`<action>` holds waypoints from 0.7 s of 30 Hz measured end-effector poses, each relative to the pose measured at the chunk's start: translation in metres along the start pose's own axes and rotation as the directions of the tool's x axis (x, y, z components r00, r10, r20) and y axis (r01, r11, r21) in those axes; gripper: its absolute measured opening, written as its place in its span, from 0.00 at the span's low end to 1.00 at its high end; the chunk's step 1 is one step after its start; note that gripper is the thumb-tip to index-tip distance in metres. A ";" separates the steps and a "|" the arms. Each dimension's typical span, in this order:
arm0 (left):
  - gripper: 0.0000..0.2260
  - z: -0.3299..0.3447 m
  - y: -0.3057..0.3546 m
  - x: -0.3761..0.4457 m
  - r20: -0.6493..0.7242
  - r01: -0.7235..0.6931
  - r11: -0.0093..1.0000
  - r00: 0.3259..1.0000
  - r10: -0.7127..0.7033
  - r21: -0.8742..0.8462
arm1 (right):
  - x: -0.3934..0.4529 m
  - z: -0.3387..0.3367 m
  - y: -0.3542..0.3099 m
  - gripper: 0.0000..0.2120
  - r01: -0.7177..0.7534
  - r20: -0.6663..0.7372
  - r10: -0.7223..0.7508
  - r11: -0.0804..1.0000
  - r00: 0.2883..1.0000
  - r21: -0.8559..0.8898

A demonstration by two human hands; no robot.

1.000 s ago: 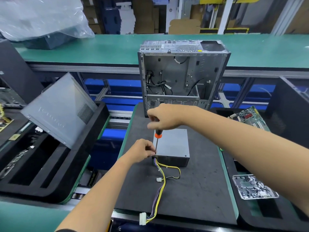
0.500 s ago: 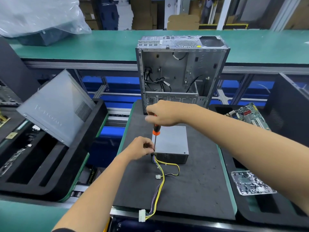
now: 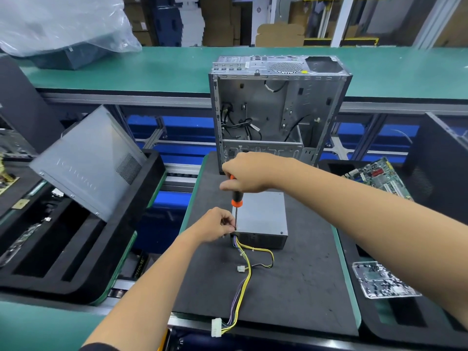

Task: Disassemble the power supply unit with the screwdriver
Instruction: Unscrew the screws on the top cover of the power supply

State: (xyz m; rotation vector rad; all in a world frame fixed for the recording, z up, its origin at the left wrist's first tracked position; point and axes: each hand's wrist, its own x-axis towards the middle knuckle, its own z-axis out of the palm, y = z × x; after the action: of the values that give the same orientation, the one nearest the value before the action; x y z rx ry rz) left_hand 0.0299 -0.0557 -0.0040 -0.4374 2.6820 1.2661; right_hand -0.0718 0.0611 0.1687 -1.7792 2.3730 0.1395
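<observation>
A grey metal power supply unit (image 3: 263,216) lies flat on a black foam mat (image 3: 291,287), with yellow, purple and black cables (image 3: 247,274) trailing from its near face toward a white connector (image 3: 216,328). My right hand (image 3: 247,173) grips the black and orange handle of a screwdriver (image 3: 236,198) held upright, its tip at the unit's near left top corner. My left hand (image 3: 215,225) pinches around the screwdriver shaft at that corner; the tip and any screw are hidden by its fingers.
An open empty computer case (image 3: 276,112) stands behind the unit. At the left, a grey side panel (image 3: 86,163) leans in a black foam tray (image 3: 76,249). A circuit board (image 3: 377,178) and a clear plastic part (image 3: 382,279) lie at the right. A green conveyor (image 3: 152,69) runs behind.
My right hand has risen slightly on the handle, showing more of it. My left hand stays pinched at the unit's corner. The view has shifted a little.
</observation>
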 end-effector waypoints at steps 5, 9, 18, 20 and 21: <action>0.08 0.000 0.001 0.003 0.021 0.000 0.999 1.000 0.000 0.039 | -0.001 -0.003 -0.001 0.10 0.114 0.043 -0.123 0.978 0.992 0.172; 0.05 0.002 -0.001 0.006 0.031 0.004 0.998 1.000 -0.006 0.062 | -0.003 -0.004 -0.002 0.10 0.128 0.024 -0.139 0.957 0.990 0.261; 0.04 0.002 -0.001 0.008 0.032 0.008 0.997 0.999 -0.010 0.070 | 0.001 -0.005 0.001 0.14 0.065 0.053 -0.065 0.998 0.996 0.018; 0.05 0.002 -0.001 0.007 0.038 0.012 0.998 0.999 -0.015 0.067 | -0.001 -0.010 0.003 0.09 0.099 0.090 -0.112 0.986 0.990 0.137; 0.06 0.002 0.000 0.007 0.042 0.013 0.998 0.999 -0.016 0.065 | -0.003 -0.012 0.003 0.12 0.100 0.114 -0.122 0.978 0.986 0.182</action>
State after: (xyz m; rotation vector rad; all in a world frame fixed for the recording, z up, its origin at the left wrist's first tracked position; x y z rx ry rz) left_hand 0.0236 -0.0557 -0.0072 -0.4160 2.6705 1.1681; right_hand -0.0745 0.0626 0.1808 -1.7604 2.1234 0.0247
